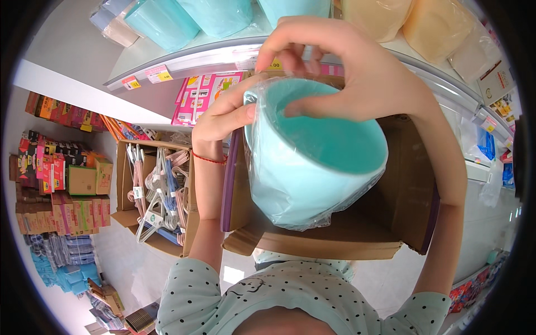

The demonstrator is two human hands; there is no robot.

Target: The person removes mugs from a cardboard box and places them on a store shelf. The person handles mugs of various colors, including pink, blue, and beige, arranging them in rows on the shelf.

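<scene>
A pale turquoise plastic bin (335, 142), wrapped in clear film, tilts with its round mouth toward me above an open cardboard box (324, 248). My left hand (226, 114), a red string around its wrist, closes on the bin's left rim and the film there. Across the far rim reaches my right hand (357, 72), its thumb over the mouth and its curved fingers beyond the rim, apart from the thumb. Whether those fingertips touch the film is hard to make out. The bin hides part of the box's inside.
Ahead, a shelf (223, 61) bears turquoise bins (164, 25) and cream bins (438, 25) in film. Pink packages (204, 97) lie beneath it. To my left stand a carton of bundled hangers (162, 190) and stacked goods (72, 173). The shelf edge lies close to my right hand.
</scene>
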